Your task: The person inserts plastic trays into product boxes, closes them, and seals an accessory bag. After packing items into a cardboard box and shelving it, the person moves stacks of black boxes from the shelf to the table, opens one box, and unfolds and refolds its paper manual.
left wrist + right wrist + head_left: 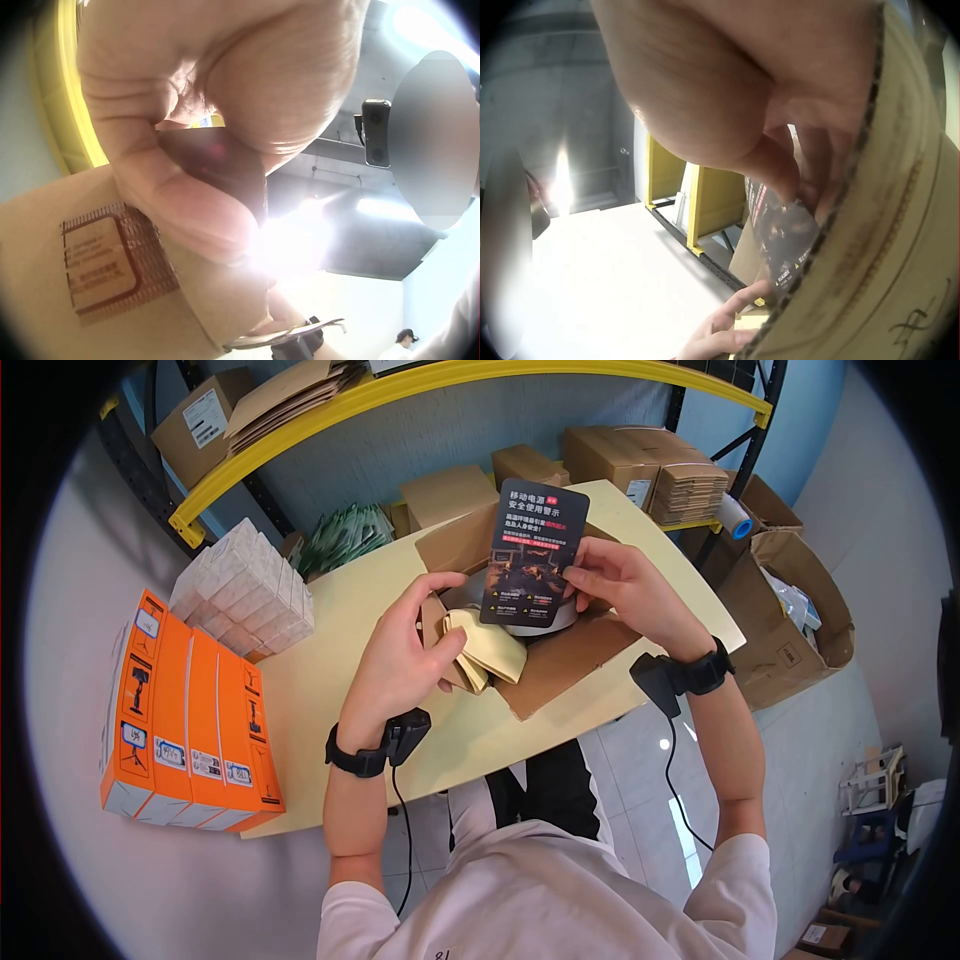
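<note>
An open cardboard box (pixel 575 660) stands on the table. My right hand (pixel 625 592) pinches a black printed card (pixel 530 550) by its right edge, thumb in front, and holds it upright over the box. Chinese text and a picture show on the card's face. My left hand (pixel 400 650) grips the box's left side; in the left wrist view a finger lies along the cardboard (pixel 202 300). Its thumb is at a pale yellow folded piece (pixel 490 645) inside the box. Behind the card sits a white round-edged thing (pixel 545 628), partly hidden.
Orange boxes (pixel 190 730) and a stack of small white boxes (pixel 245 585) stand along the table's left. Green packets (pixel 345 540) and cardboard boxes (pixel 450 495) line the back beneath a yellow shelf beam (pixel 400 395). A large open carton (pixel 790 625) stands at the right.
</note>
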### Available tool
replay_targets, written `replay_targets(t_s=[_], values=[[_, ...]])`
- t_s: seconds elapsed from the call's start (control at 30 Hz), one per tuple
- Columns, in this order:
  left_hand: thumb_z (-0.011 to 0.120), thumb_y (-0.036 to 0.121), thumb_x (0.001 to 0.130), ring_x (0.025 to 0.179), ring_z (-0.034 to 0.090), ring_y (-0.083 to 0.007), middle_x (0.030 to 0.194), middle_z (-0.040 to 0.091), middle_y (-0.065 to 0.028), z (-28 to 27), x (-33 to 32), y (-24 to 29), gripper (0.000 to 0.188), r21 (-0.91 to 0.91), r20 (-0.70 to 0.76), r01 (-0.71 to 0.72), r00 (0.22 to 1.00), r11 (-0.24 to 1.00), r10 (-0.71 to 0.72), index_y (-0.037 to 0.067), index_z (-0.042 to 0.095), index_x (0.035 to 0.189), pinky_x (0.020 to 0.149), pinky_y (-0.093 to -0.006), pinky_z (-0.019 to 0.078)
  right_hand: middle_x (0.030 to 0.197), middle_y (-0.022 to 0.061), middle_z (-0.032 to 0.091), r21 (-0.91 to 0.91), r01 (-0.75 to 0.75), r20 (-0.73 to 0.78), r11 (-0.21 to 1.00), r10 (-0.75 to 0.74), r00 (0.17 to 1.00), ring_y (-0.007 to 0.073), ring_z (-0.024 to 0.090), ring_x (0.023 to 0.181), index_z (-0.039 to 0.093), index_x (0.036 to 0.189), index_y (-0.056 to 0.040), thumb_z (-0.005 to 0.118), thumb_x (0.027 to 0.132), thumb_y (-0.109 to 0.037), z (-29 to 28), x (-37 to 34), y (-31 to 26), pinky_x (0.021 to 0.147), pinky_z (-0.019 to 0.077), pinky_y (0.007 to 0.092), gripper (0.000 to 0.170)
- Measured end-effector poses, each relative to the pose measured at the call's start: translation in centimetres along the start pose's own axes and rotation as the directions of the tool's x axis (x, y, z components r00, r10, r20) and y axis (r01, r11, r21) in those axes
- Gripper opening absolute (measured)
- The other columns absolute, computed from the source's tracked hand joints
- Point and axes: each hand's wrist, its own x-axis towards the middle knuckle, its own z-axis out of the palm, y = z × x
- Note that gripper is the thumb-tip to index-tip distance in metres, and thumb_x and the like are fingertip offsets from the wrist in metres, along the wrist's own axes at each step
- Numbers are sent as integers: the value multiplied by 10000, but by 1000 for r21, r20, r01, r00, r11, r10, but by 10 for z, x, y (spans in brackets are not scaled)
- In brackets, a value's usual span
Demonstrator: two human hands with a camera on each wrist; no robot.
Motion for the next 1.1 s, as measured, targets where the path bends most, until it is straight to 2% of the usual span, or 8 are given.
replay_targets(t_s=[0.27,0.33,0.6,0.7,0.8,0.93,1.0,1.1], values=[[583,10,861,751,634,-108,1062,573,-79,-2,1,-2,410,-51,16,11,1000,999,-10,29,495,1261,494,-229,541,930,29,647,-106,93,-105,990,-104,989,150,589,802,609,1087,-3,583,937,-74,7,6,6,747,489,271,168],[598,25,871,736,633,-103,1035,581,-72,-1,2,-2,398,-47,6,0,1000,999,0,27,496,1255,492,-227,539,878,84,650,-800,301,-85,518,-596,798,253,618,824,635,1105,7,595,856,4,14,9,12,748,513,349,252],[677,162,899,688,624,-65,917,611,-29,-16,10,-8,357,-38,-103,36,994,999,-40,25,550,1204,449,-217,487,962,138,641,-753,321,-96,575,-579,810,319,600,930,682,1003,-10,570,809,30,20,11,-11,838,494,406,228],[689,211,896,684,617,-57,870,613,-14,-30,18,-18,338,41,-148,5,989,999,1,17,592,1156,446,-217,465,1086,151,636,-820,409,148,401,-541,828,331,600,1004,673,1000,-14,594,801,-12,3,6,-14,948,458,454,214],[718,260,873,669,597,-50,815,613,3,-42,28,-21,372,92,-167,7,986,996,8,21,615,1140,462,-217,454,1187,168,604,-897,360,83,257,-702,707,337,597,1067,678,1026,-23,641,835,-104,2,10,-12,981,443,454,210],[764,309,823,648,568,-41,745,608,11,-53,38,-13,373,203,-117,84,991,975,-61,36,630,1039,465,-227,425,1273,190,557,-699,369,-88,612,-586,805,333,605,1079,683,1077,-39,688,856,-215,-6,34,16,953,466,416,283],[782,327,801,637,563,-43,718,604,8,-58,43,-9,378,213,-89,95,993,972,-77,40,631,995,464,-233,419,1249,199,583,-239,262,-190,935,-310,932,314,626,1023,674,1119,-25,706,862,-298,-1,42,21,911,489,385,376],[832,411,715,598,570,-90,708,613,-36,-71,59,-13,502,339,-179,182,976,923,-126,33,587,937,481,-246,437,1136,188,651,-358,323,-114,876,-384,916,306,643,952,660,1137,-4,727,835,-301,10,43,21,870,504,355,428]])
